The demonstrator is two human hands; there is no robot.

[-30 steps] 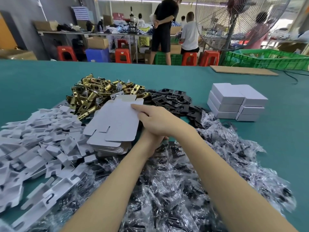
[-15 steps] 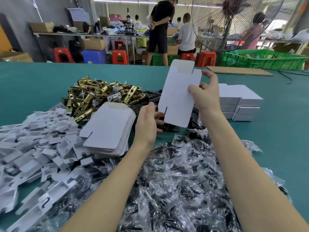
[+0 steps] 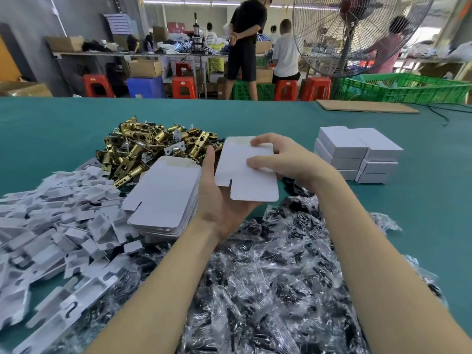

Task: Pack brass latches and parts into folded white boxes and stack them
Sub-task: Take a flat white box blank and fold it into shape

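Both hands, left hand [image 3: 219,200] and right hand [image 3: 288,162], grip one flat box blank [image 3: 245,172], its long axis running away from the person.

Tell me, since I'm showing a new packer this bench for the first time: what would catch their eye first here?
Probably the flat white box blank held up at centre between the left hand and right hand. Next, the shiny heap of brass latches behind and to the left, beyond a stack of unfolded blanks. Then the finished white boxes stacked on the right of the green table, and the glittering plastic bags of black parts in front.
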